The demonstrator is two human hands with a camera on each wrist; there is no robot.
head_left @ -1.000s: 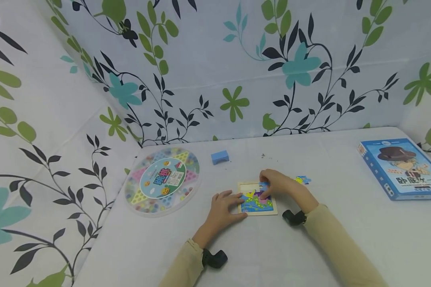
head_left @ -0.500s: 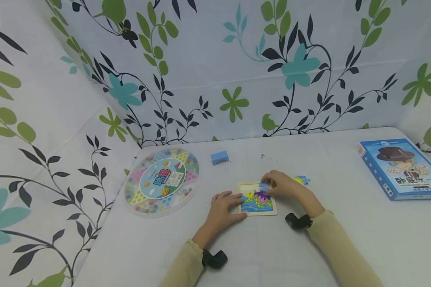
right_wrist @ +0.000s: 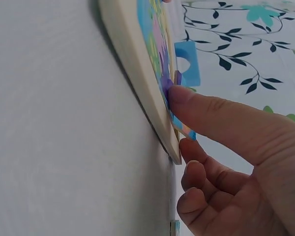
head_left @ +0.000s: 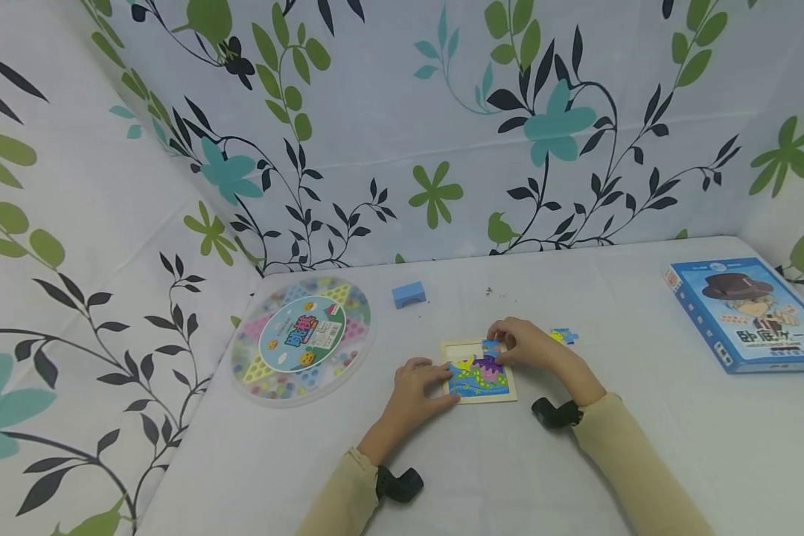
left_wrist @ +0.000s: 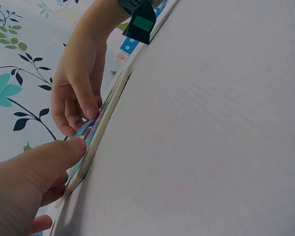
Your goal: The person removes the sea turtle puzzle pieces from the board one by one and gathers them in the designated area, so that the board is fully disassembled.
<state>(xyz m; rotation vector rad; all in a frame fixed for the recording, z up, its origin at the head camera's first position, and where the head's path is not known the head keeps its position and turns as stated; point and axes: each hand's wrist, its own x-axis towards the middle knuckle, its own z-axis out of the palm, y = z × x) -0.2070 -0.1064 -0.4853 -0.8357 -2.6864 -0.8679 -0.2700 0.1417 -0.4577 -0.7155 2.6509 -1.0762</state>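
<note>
A small jigsaw puzzle in a pale wooden frame [head_left: 485,400] lies on the table, its picture pieces [head_left: 472,378] filling the lower part. Bare board shows at its upper left. My left hand [head_left: 412,391] holds the frame's left side, with thumb at the lower left corner and a fingertip over the left edge. At the upper right, my right hand [head_left: 532,350] pinches a blue puzzle piece [head_left: 490,348]; in the right wrist view this piece [right_wrist: 187,130] sits tilted at the frame, partly hidden by the thumb. Another puzzle piece [head_left: 564,336] lies loose beyond the right wrist.
A round Chinese checkers box [head_left: 301,339] with coloured beads is at left. Behind the puzzle stands a blue arch block [head_left: 409,295], with dark specks [head_left: 489,291] nearby. A blue game box [head_left: 750,316] lies far right. Patterned cloth [head_left: 375,134] hangs behind the table.
My right hand has shifted slightly right and its fingers have drawn back from over the puzzle, showing more of the purple pieces. The left hand stays on the frame.
</note>
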